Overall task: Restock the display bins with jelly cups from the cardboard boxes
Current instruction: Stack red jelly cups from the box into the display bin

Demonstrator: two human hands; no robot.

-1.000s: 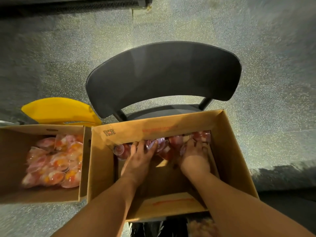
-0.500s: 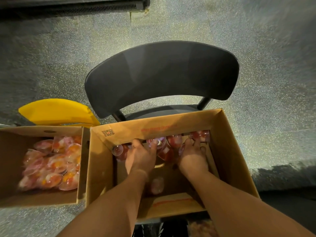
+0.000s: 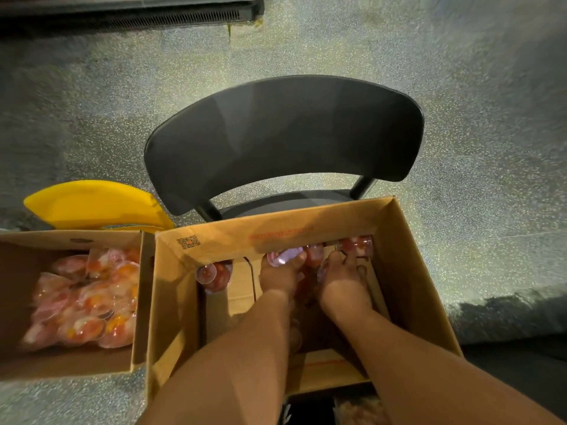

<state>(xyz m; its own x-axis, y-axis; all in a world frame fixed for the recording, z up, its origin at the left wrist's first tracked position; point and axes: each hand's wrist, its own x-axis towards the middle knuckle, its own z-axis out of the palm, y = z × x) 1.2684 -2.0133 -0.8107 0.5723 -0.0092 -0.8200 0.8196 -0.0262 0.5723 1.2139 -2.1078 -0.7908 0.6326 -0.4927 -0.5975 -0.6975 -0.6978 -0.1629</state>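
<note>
Speckled floor is spreading beyond the chair (image 3: pixel 282 142) as we are reaching deep into the box (image 3: pixel 276 237) on its seat. Since a second ago our left hand (image 3: pixel 277 276) has slid toward the right hand (image 3: pixel 343 282), both grips now curling round the cups (image 3: pixel 356 245) against the box's far wall, so we are probably gathering a load. One stray cup (image 3: pixel 211 274) is lying left of our hands; a fuller box (image 3: pixel 73 240) is sitting left of ours.

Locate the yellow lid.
Head view, left side: the yellow lid lies on the floor behind the left cardboard box, beside the black chair.
</note>
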